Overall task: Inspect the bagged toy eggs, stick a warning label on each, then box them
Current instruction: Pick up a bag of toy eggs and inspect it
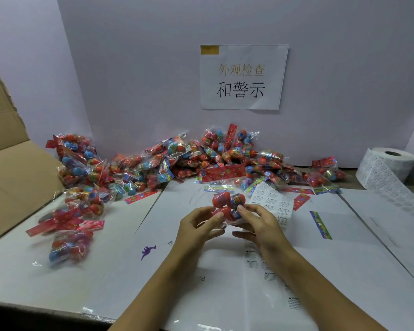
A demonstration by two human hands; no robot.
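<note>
Both my hands hold one clear bag of toy eggs up over the middle of the table; red and blue eggs show inside it. My left hand pinches its lower left side, and my right hand pinches its lower right. A big pile of bagged eggs lies along the back wall. More bags lie at the left beside an open cardboard box. A strip of warning labels runs under my right hand toward the table's front.
A roll of labels stands at the back right, its backing strip trailing across the table. A purple dinosaur figure lies left of my left forearm. Loose header cards lie on the white paper. A paper sign hangs on the wall.
</note>
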